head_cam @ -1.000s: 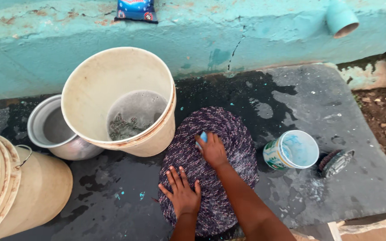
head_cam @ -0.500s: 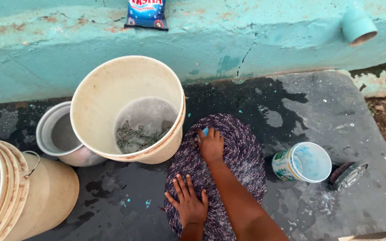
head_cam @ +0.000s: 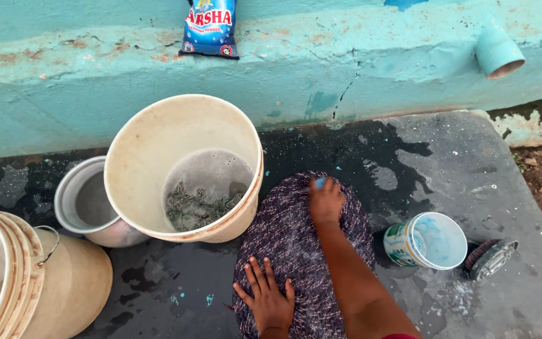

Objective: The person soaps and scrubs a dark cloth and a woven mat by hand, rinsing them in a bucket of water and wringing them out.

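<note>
Now, head view: looking straight down at a wet dark slab [head_cam: 446, 163] against a turquoise wall [head_cam: 64, 81].
Right hand: my right hand [head_cam: 325, 202] is clenched on a small blue piece [head_cam: 319, 182], soap by the look of it, only its tip peeking out past my fingers, pressed on the far edge of the mat.
Left hand: my left hand [head_cam: 268, 300] lies flat, fingers spread, nothing gripped, pinning the near side of the mat.
Mat: the purple speckled round mat [head_cam: 290, 238] lies flat on the slab, just beside the big bucket.
Bucket: the cream bucket [head_cam: 158, 144] stands upright with grey sudsy water and something dark soaking in it.
Left side: a metal pot [head_cam: 83, 201] touches the bucket; a second cream bucket [head_cam: 64, 282] sits at the corner.
Right side: a tub [head_cam: 425, 240] tipped on its side with blue residue inside, a scrub brush [head_cam: 489, 256] just beyond it.
Ledge: a blue washing powder packet [head_cam: 210, 28] rests up there; a pipe stub [head_cam: 498, 51] pokes out to the right.
</note>
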